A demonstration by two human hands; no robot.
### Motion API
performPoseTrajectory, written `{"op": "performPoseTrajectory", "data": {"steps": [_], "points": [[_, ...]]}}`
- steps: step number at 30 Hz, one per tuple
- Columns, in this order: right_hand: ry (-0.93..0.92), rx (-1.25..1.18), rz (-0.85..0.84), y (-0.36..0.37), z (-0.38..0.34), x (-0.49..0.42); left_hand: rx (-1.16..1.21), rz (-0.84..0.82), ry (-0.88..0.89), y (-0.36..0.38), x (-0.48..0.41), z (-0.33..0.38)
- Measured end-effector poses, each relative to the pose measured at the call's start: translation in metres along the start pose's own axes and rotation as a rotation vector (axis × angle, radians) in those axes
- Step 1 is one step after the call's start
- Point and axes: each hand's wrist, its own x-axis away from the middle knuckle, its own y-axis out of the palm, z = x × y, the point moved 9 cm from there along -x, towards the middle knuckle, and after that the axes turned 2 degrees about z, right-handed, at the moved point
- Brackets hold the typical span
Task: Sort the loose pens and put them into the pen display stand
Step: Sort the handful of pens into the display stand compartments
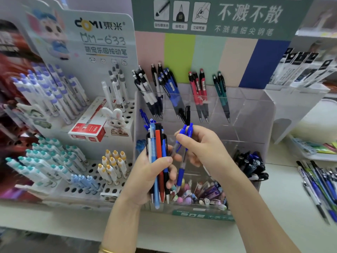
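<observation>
My left hand (145,172) grips a bundle of pens (158,152), blue, red, black and white, held upright in front of the clear acrylic pen display stand (255,114). Just to its right, my right hand (202,145) pinches two blue clear-barrelled pens (182,161) near their clips, tips pointing down. The stand's upper row holds black-and-white pens (145,92), blue pens (169,88), red pens (198,92) and green pens (221,92) in separate compartments. A black pen (187,114) shows behind my right hand's fingers.
A white perforated rack (113,172) with several teal, yellow, purple and pale blue pens stands at the left, with a red pen box (89,128) on it. Loose pens (321,185) lie on the shelf at the far right. Dark pens (251,163) fill a lower right compartment.
</observation>
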Motion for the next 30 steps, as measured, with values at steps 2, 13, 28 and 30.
{"op": "performPoseTrajectory", "data": {"steps": [2, 13, 28, 30], "points": [[-0.035, -0.009, 0.037, -0.001, -0.005, -0.005, 0.021, 0.021, 0.007, -0.006, 0.003, 0.003], [-0.447, 0.113, 0.331, 0.004, -0.059, -0.029, -0.099, 0.241, 0.030, -0.054, 0.024, 0.012], [-0.286, 0.648, 0.177, 0.060, -0.026, -0.062, 0.016, 0.115, 0.053, -0.053, 0.024, 0.016], [-0.239, 0.572, 0.215, 0.053, -0.024, -0.059, 0.050, 0.080, 0.069, -0.052, 0.024, 0.016]]}}
